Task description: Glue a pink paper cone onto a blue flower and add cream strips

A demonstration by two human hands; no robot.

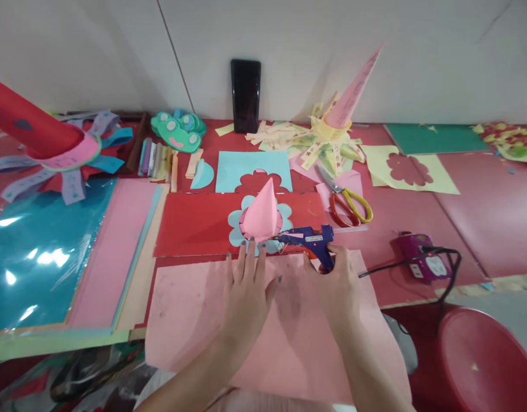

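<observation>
A pink paper cone (263, 213) stands upright on a light blue paper flower (236, 224), which lies on a red sheet (190, 224). My left hand (247, 289) lies flat with fingers stretched out, its fingertips touching the cone's base. My right hand (337, 280) grips the handle of a blue glue gun (308, 237). The gun's nozzle points left at the lower right edge of the cone. Both hands rest over a large pink sheet (289, 337).
Scissors (347, 201) with red and yellow handles lie right of the cone. A power strip (420, 260) with a black cable sits at the right. A phone (245, 94) leans on the wall. Paper sheets, paper crafts and a red stool (488, 357) surround the work area.
</observation>
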